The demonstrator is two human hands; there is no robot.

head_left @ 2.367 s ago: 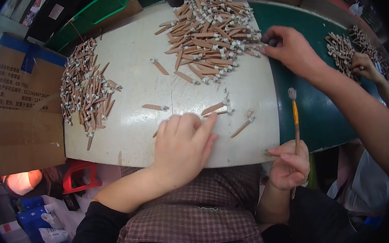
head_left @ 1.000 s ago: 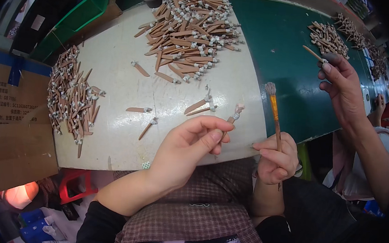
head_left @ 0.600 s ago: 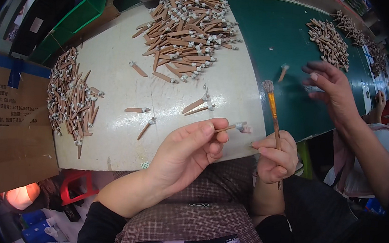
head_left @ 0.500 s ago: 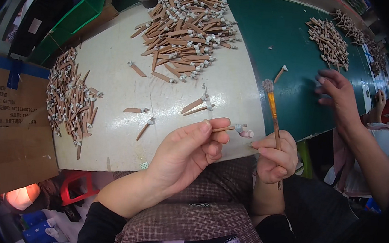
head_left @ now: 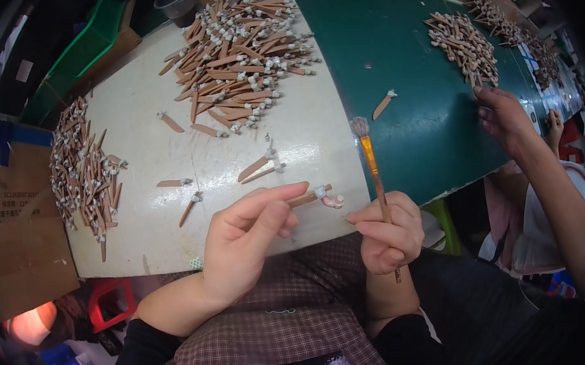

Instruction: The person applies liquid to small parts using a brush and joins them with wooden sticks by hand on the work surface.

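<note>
One brown piece (head_left: pixel 319 192), now in left hand (head_left: pixel 245 230)

A slim brown stick (head_left: pixel 319 193) with a pinkish curl (head_left: pixel 333 201) is held in the left fingers (head_left: pixel 270 196), a grey-bristled brush (head_left: pixel 372 164) in the right fingers (head_left: pixel 382 233). White-tipped brown sticks (head_left: pixel 237 59) are heaped on the white table (head_left: pixel 229 156).

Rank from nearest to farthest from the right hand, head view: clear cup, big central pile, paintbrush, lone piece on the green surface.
1. Paintbrush: in the right hand.
2. Lone piece: ahead, on the green surface.
3. Big central pile: ahead and left.
4. Clear cup: left, beside the pile's far end.
</note>
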